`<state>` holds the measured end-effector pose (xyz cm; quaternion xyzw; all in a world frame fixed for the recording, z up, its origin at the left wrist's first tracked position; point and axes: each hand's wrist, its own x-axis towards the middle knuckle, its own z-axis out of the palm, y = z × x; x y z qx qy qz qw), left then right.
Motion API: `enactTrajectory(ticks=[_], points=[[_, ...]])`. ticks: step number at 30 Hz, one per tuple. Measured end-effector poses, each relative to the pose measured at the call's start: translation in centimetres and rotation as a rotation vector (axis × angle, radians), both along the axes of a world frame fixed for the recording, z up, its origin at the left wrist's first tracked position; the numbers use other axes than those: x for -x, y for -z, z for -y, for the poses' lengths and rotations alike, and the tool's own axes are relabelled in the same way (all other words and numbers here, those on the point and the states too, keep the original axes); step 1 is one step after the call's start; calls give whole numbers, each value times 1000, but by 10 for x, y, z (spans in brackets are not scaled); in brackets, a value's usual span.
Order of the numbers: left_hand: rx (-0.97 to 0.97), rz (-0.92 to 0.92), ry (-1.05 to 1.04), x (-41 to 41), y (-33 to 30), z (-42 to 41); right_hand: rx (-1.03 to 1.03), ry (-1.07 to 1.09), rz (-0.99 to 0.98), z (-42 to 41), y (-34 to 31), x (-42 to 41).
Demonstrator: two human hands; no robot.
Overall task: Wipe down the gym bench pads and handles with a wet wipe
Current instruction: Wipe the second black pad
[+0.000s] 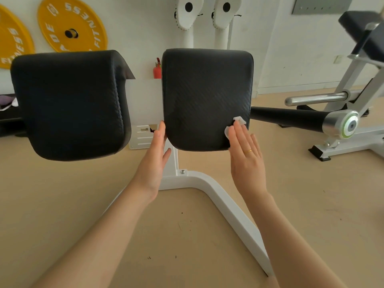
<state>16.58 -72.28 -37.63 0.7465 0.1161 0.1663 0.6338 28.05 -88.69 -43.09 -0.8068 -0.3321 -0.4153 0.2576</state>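
Two black padded cushions stand side by side on a white frame: the left pad (68, 104) and the right pad (205, 96). My right hand (246, 154) lies flat with straight fingers and presses a small white wet wipe (233, 126) against the lower right corner of the right pad. My left hand (154, 156) is held edge-on with straight fingers, touching the lower left edge of that same pad. A black handle (288, 119) with a chrome end cap (345, 124) sticks out to the right from behind the right pad.
The white frame leg (226, 210) runs across the tan floor below my arms. Another bench machine (353, 88) with a chrome bar stands at the right. Yellow weight plates (72, 26) hang on the back wall, and a red extinguisher (157, 69) shows between the pads.
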Motion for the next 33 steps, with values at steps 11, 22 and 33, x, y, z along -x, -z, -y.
enactTrajectory(ticks=[11,22,33], points=[[62,39,0,-3,3,-1,-101,-93,-137,7,-83,-20],[84,72,-10,-4,5,1,214,-277,-1,21,-19,-21],[123,64,-35,-1,-2,2,-206,-127,-281,-18,-94,11]])
